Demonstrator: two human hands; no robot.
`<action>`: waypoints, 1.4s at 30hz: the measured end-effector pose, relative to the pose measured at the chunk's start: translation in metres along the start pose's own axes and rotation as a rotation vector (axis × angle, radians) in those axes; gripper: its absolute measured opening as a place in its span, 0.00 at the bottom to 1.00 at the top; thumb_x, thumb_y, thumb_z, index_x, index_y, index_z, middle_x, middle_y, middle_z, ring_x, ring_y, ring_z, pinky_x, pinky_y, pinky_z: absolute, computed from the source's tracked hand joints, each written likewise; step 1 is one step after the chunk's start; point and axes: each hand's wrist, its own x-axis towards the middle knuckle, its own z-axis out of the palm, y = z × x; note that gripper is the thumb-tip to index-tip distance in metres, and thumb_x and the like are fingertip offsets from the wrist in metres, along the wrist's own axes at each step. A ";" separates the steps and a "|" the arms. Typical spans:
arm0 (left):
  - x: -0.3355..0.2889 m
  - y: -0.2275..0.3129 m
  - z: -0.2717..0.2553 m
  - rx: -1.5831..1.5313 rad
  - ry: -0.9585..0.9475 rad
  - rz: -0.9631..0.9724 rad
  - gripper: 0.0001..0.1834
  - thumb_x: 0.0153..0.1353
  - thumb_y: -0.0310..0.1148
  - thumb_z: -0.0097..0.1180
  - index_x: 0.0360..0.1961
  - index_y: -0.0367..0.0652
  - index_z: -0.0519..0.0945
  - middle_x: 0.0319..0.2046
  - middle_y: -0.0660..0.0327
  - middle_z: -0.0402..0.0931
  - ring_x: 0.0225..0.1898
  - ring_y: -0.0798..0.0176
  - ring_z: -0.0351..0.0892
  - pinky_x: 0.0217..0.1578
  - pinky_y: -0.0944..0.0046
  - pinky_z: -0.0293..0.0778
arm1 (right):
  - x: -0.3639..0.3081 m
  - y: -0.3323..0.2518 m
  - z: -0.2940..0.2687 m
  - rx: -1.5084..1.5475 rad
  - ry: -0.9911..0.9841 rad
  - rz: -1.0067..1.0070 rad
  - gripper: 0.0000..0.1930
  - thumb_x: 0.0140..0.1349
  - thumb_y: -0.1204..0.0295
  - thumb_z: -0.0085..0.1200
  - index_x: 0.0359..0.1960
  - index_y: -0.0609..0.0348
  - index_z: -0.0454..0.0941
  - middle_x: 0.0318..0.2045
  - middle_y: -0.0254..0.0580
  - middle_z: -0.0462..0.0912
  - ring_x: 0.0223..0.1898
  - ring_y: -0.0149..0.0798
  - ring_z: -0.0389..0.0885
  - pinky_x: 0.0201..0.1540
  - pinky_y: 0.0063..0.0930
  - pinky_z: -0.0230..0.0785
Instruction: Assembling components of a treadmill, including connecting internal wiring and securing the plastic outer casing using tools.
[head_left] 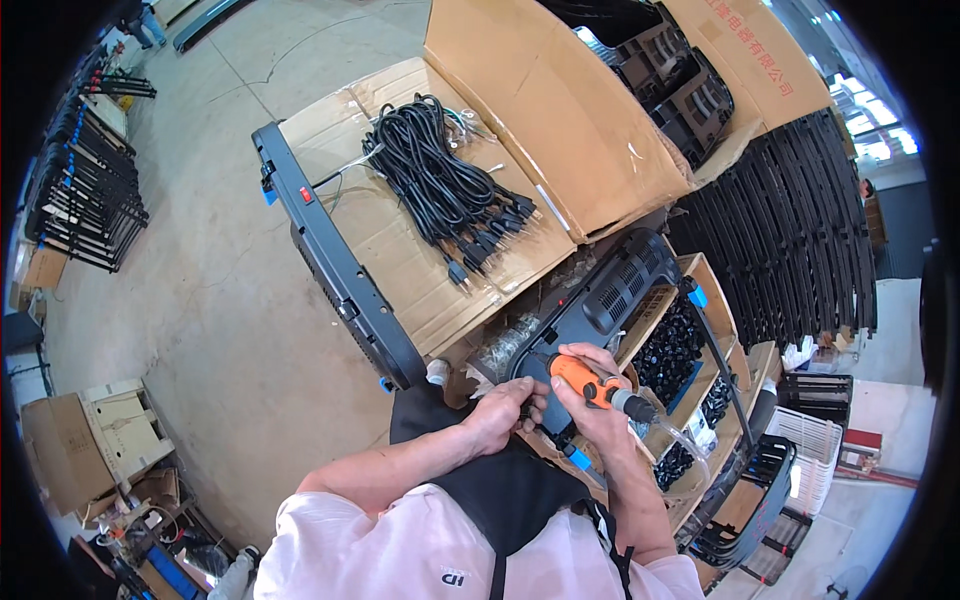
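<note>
My right hand (602, 422) is wrapped round an orange screwdriver (578, 380) with a clear hose at its back end. The tool lies over a black plastic housing (610, 298) with vent slots, in front of me. Beside the tool, my left hand (503, 410) has its fingers pinched together at the near part of the housing. Whatever those fingers hold is too small to make out. Left of the housing stands a long black plastic frame (345, 262) with a red switch. Bundled black power cords (430, 180) lie on cardboard beyond both hands.
A wooden compartment tray (655, 325) with small black parts sits right of the housing. An open cardboard box (550, 110) holds black moulded parts (690, 90). Stacked black frames (780, 230) rise at the far right, near a white crate (808, 440). More frames (90, 190) stand far left.
</note>
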 end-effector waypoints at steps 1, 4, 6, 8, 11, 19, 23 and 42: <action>-0.003 0.002 0.001 -0.005 -0.002 0.000 0.16 0.84 0.39 0.41 0.52 0.41 0.79 0.41 0.61 0.80 0.40 0.66 0.79 0.40 0.66 0.75 | 0.000 -0.001 0.002 -0.043 -0.030 0.022 0.21 0.60 0.82 0.68 0.54 0.63 0.79 0.56 0.51 0.85 0.57 0.42 0.85 0.63 0.37 0.77; -0.008 0.006 -0.001 -0.068 -0.008 -0.001 0.16 0.84 0.38 0.41 0.52 0.40 0.79 0.44 0.60 0.80 0.41 0.65 0.79 0.41 0.65 0.76 | 0.004 0.004 0.005 -0.046 -0.037 0.005 0.19 0.59 0.81 0.68 0.52 0.62 0.80 0.56 0.54 0.85 0.56 0.42 0.85 0.62 0.37 0.77; -0.009 0.010 -0.004 0.074 -0.050 -0.003 0.17 0.83 0.38 0.41 0.55 0.38 0.78 0.46 0.60 0.80 0.42 0.65 0.80 0.41 0.63 0.77 | 0.007 0.004 0.006 -0.051 -0.041 0.003 0.18 0.59 0.81 0.68 0.51 0.63 0.80 0.56 0.55 0.85 0.57 0.42 0.85 0.62 0.38 0.77; -0.011 0.012 -0.006 0.055 -0.052 0.006 0.17 0.83 0.38 0.43 0.55 0.37 0.79 0.45 0.60 0.80 0.42 0.65 0.80 0.41 0.64 0.76 | 0.008 0.003 0.007 -0.043 -0.041 0.002 0.18 0.58 0.82 0.68 0.50 0.63 0.80 0.55 0.55 0.85 0.57 0.42 0.85 0.63 0.38 0.77; -0.012 0.017 -0.012 0.053 -0.057 0.001 0.17 0.81 0.37 0.46 0.56 0.37 0.81 0.44 0.60 0.81 0.43 0.66 0.80 0.41 0.65 0.76 | 0.010 0.006 0.008 -0.072 -0.045 -0.029 0.18 0.57 0.82 0.69 0.50 0.63 0.80 0.54 0.55 0.86 0.57 0.42 0.85 0.62 0.38 0.77; -0.012 0.025 -0.015 0.191 -0.098 -0.019 0.17 0.77 0.35 0.56 0.61 0.37 0.82 0.41 0.62 0.84 0.40 0.69 0.81 0.41 0.69 0.76 | 0.000 -0.016 0.001 -0.026 0.062 -0.012 0.22 0.59 0.81 0.69 0.56 0.63 0.77 0.55 0.52 0.85 0.58 0.42 0.84 0.63 0.38 0.77; -0.004 0.034 -0.006 -0.042 -0.002 -0.001 0.17 0.76 0.38 0.59 0.59 0.39 0.83 0.38 0.65 0.83 0.36 0.70 0.81 0.37 0.69 0.77 | -0.015 -0.028 -0.027 0.167 0.134 -0.049 0.26 0.60 0.81 0.67 0.61 0.63 0.73 0.58 0.52 0.83 0.61 0.44 0.82 0.65 0.40 0.75; 0.140 -0.005 0.143 -0.264 -0.077 -0.241 0.14 0.80 0.43 0.52 0.52 0.43 0.80 0.32 0.69 0.76 0.32 0.70 0.75 0.33 0.70 0.74 | -0.041 0.023 -0.182 0.180 0.330 -0.045 0.29 0.58 0.79 0.71 0.60 0.61 0.72 0.56 0.55 0.84 0.58 0.44 0.84 0.64 0.42 0.76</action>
